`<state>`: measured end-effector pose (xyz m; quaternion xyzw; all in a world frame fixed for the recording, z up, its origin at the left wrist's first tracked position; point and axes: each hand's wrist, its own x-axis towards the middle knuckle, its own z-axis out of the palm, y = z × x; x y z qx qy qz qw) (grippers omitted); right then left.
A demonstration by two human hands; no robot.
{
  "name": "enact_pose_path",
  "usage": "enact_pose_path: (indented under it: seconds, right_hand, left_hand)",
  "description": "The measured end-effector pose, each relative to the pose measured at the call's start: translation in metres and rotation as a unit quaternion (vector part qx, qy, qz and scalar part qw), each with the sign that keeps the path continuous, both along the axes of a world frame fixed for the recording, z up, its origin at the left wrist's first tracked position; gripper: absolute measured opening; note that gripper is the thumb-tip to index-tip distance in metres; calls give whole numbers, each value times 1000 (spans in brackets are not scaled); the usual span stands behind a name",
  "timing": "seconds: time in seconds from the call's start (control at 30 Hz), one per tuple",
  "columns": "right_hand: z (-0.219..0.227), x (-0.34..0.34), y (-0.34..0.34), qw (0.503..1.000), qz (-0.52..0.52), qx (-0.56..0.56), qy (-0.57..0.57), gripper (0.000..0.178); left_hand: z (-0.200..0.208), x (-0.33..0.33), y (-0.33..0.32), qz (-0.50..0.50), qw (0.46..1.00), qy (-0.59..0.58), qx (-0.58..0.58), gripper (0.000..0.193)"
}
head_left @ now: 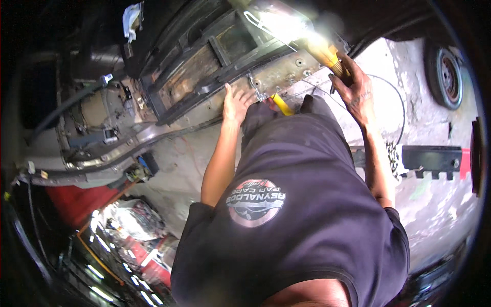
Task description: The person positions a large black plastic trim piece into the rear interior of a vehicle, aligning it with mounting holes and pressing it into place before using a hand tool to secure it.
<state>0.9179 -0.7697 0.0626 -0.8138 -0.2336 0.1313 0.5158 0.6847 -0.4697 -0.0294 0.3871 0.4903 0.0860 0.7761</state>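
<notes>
My right hand point(355, 94) is closed around the yellow handle of a lit work light point(322, 51), whose glare washes out its head and the panel around it. A bare, worn metal sill point(279, 75) of a vehicle body runs in front of me, with round holes along it. My left hand point(236, 104) lies against the sill's near edge, fingers spread and holding nothing. Just right of it, a thin metal hook-like piece point(255, 87) hangs at the sill. A yellow object point(282, 104) shows between the sill and my legs, its kind unclear.
Inside the body is a rusty, framed floor opening point(189, 71). A dark cable point(403, 102) curves over the concrete floor point(419, 204) on the right. Beyond it stand a wheel point(445, 77) and a black bar with a red end point(432, 158). Several items lie around a clear plastic bag point(135, 220) at lower left.
</notes>
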Motion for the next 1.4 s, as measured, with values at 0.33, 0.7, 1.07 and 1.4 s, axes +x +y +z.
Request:
enact_pose_path:
  seconds: [0.33, 0.7, 1.07, 1.4]
  right_hand:
    - [0, 21, 91, 950, 145, -108, -256, 44]
    - [-71, 44, 137, 920, 245, -147, -267, 48]
    - [-60, 36, 149, 897, 252, -218, -292, 49]
    - [-57, 35, 156, 901, 263, -153, -309, 44]
  left_hand:
    - [-41, 17, 20, 256, 925, -268, -89, 105]
    - [-65, 47, -4, 192, 934, -300, -28, 113]
    - [-89, 47, 1, 201, 964, -166, 51, 93]
    - [-107, 39, 5, 279, 946, -159, -33, 101]
